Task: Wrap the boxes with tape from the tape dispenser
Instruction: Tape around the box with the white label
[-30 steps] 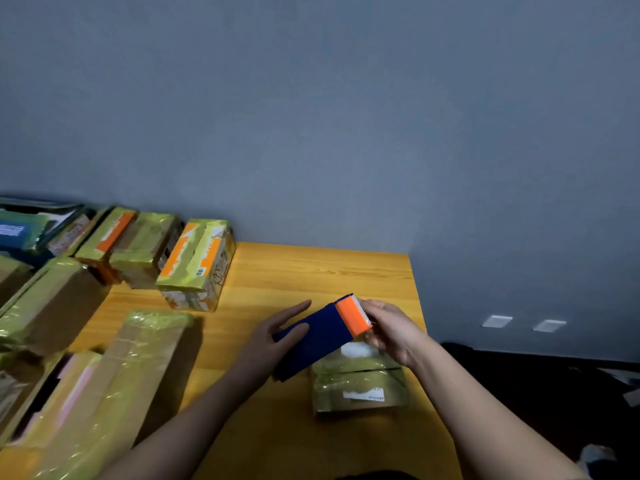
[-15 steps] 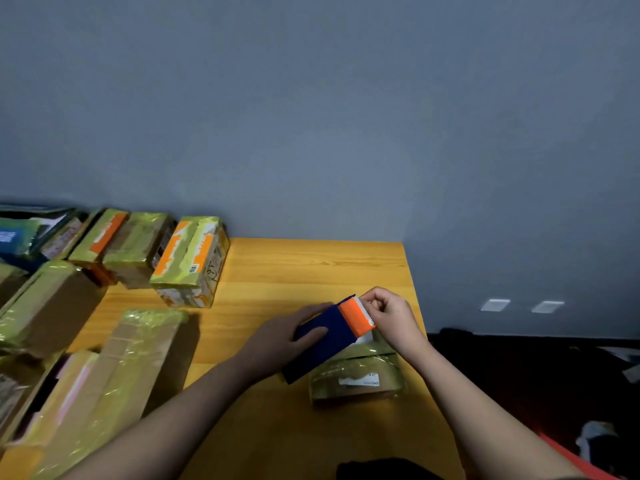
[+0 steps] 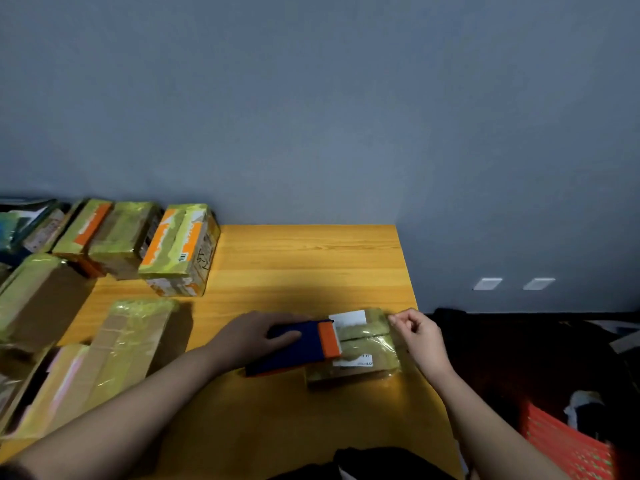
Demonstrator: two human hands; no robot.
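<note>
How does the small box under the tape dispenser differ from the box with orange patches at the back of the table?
The small box lies flat and low near the right edge; the orange-patched box stands taller at the back. The tape dispenser rests on the small box, and both hands work at it; the orange-patched box sits untouched. Both look covered in shiny yellowish tape.

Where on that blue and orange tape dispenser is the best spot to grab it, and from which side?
Grip the tape dispenser by its long blue body, coming down from above on the left end, as the left hand does now. That part is broad and flat for fingers to wrap, and it keeps them away from the orange cutter end, which rests on the small box where the right hand pinches the tape.
</note>
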